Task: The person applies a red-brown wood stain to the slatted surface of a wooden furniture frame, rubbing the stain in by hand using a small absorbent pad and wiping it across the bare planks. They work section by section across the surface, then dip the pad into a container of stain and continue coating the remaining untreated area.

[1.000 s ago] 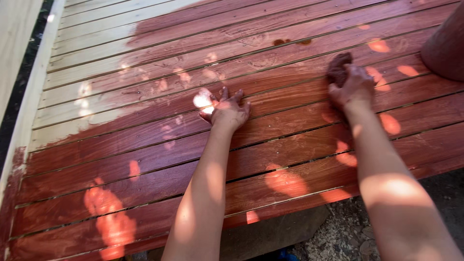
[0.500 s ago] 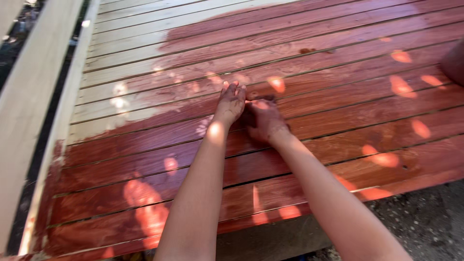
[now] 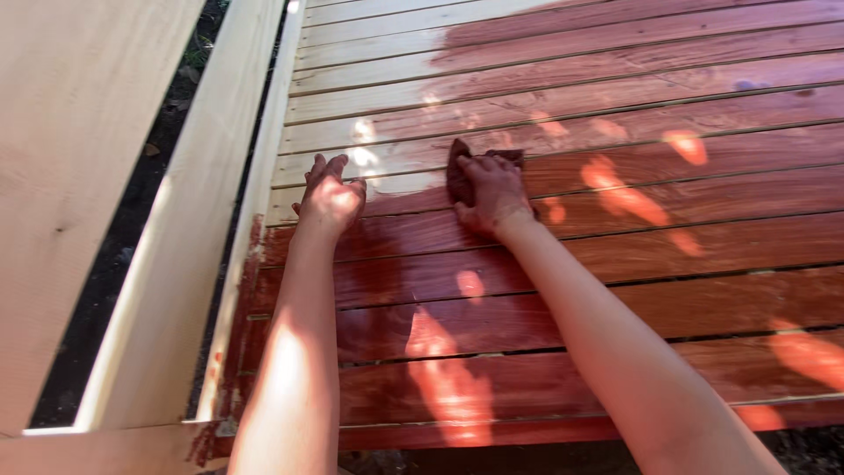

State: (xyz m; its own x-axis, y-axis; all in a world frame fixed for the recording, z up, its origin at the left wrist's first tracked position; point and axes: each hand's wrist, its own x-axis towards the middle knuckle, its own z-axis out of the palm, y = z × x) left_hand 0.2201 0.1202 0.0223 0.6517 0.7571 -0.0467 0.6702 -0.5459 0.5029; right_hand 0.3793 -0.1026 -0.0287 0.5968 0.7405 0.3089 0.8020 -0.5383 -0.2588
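Note:
A slatted wooden panel (image 3: 615,290) lies flat before me, its near part stained wet reddish brown, its far left part bare pale wood (image 3: 369,53). My right hand (image 3: 491,189) presses a dark stain-soaked rag (image 3: 459,167) onto a slat at the border between stained and bare wood. My left hand (image 3: 330,193), smeared with stain, rests flat with spread fingers on the slats near the panel's left edge, holding nothing.
A pale unstained frame board (image 3: 189,255) runs along the panel's left side, and a wide bare plank (image 3: 70,176) lies further left with a dark gap of ground between them. Gravel shows below the panel's near edge (image 3: 809,444).
Both hands have shifted left along the slats toward the panel's left edge. My right hand with the rag came from the right side to the stain border.

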